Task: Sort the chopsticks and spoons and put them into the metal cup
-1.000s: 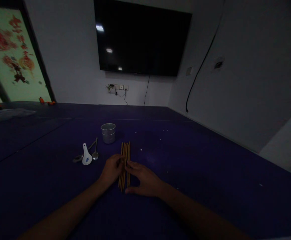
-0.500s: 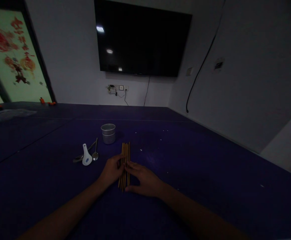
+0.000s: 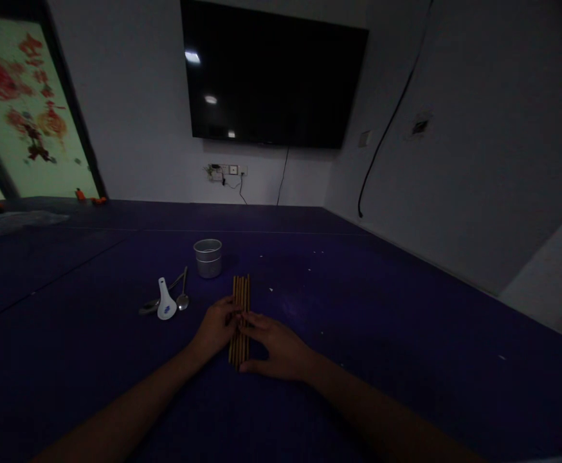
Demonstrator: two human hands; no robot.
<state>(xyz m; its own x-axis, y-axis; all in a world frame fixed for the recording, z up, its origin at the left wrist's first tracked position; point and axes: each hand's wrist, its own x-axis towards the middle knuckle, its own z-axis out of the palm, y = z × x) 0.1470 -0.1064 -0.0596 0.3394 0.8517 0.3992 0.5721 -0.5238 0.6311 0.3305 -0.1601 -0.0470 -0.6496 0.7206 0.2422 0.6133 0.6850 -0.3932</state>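
Chopsticks (image 3: 240, 349) pointed away from the person, between left hand (image 3: 214, 329) and right hand (image 3: 281, 349). Both touched them, fingers bent, grip unclear.

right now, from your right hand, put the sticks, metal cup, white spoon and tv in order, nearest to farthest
Nearest to the right hand first:
1. Sticks: at its fingers, on its left.
2. Metal cup and white spoon: both farther left, too close to call.
3. TV: up on the far wall.
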